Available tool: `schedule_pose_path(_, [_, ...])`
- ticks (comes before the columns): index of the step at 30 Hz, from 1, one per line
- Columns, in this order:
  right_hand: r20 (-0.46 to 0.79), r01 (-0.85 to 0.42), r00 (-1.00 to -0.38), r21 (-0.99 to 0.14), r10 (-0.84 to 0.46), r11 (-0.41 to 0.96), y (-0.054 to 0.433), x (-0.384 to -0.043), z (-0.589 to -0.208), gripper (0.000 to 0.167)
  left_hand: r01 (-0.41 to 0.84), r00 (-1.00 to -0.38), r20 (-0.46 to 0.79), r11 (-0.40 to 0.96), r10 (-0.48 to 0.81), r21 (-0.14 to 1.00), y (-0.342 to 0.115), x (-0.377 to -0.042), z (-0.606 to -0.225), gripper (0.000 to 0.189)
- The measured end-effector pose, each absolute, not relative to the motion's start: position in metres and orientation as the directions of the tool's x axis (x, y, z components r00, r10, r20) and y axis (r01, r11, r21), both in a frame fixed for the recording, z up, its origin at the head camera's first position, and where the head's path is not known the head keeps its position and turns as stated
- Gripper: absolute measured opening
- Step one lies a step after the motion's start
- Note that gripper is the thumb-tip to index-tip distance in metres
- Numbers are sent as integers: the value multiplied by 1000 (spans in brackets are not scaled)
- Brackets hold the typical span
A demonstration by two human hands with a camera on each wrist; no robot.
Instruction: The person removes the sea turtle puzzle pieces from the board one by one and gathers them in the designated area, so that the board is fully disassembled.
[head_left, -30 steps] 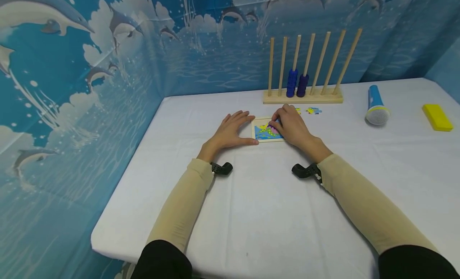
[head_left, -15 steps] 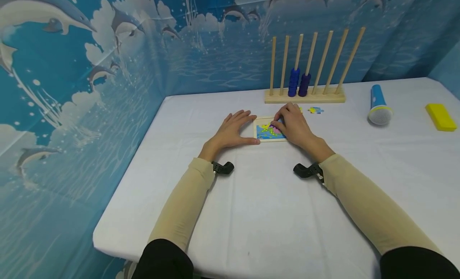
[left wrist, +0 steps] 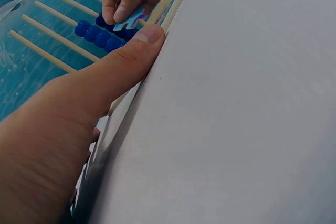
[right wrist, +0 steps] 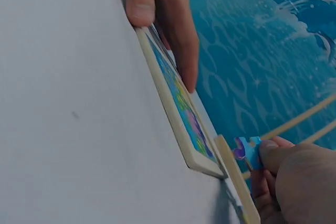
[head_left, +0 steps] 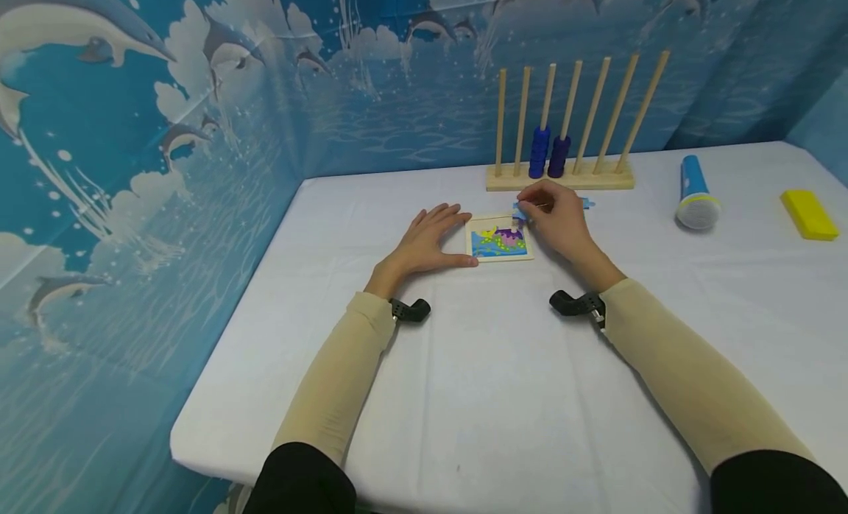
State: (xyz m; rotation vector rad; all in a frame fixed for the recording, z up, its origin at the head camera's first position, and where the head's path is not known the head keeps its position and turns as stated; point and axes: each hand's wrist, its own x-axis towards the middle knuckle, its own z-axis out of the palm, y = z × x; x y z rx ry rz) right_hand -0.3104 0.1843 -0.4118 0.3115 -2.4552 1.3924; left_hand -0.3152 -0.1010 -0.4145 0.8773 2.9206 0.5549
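Observation:
A small jigsaw puzzle with a pale wooden frame and a blue, yellow and purple picture lies on the table. My left hand spreads around its left side, fingers straight, with the thumb at the near left corner and fingertips at the far left one. Between the thumb and fingers of my right hand is a blue and purple jigsaw piece, pinched and raised over the frame's far right corner. The right wrist view shows its knobbed outline. A bare patch of the puzzle's base shows under it.
Behind the puzzle stands a wooden peg rack with blue beads and dark purple beads on two pegs. Another loose jigsaw piece lies partly behind my right hand. To the right are a blue toy microphone and a yellow block.
My right hand has lifted off the puzzle and moved slightly right and away, now with a jigsaw piece raised in its fingers. More of the puzzle picture shows. The left hand has stayed put.

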Motion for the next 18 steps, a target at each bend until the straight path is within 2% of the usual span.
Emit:
schedule_pose_path(4, [356, -262, -930, -821, 96, 507, 206, -315, -407, 24, 525, -840, 62, 778, 539, 345, -100, -315, -416, 98])
schedule_pose_path(11, [378, -157, -870, -820, 317, 550, 250, -319, -411, 24, 521, -842, 54, 781, 537, 345, -101, -315, -416, 98])
schedule_pose_path(18, [362, -69, -838, -812, 409, 579, 268, -321, -415, 21, 523, -841, 58, 780, 539, 342, -100, -315, -414, 98])
